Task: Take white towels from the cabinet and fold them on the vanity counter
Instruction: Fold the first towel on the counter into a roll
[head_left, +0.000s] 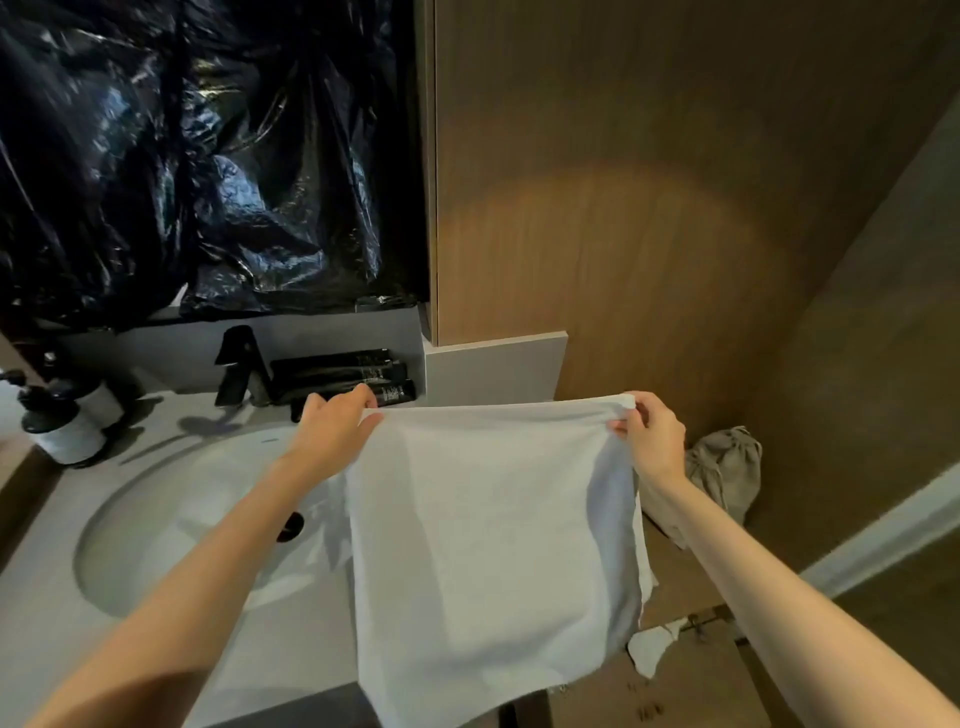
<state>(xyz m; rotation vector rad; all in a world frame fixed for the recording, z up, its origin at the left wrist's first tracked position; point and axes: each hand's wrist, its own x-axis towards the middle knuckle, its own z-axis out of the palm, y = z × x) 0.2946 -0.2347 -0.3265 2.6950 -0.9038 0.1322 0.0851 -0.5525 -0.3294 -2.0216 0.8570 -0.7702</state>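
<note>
Progress: one white towel is out and in the air, held spread by its two top corners w/ no fold in it yet. The left hand pinches the top-left corner and the right hand grips the bunched top-right corner, so both hands are closed on cloth. The towel hangs over the right end of the tabletop, its left part in front of the sink basin and its lower edge past the front edge.

No folded towel shows on the tabletop, so I'd judge it early. The fetch is done for this one; folding and laying down are left, plus any further towels (how many, can't tell). The cabinet isn't plainly in view, tho the wood panel at right may belong to it.

Containers:
- The sink basin shows a dark drain plug.
- Pump bottles stand at far left, contents not visible.
- Black tubes lie stacked at the back, just beside the faucet.
- A grey drawstring bag sits near the right hand, approx. shut at the neck, contents hidden.
</note>
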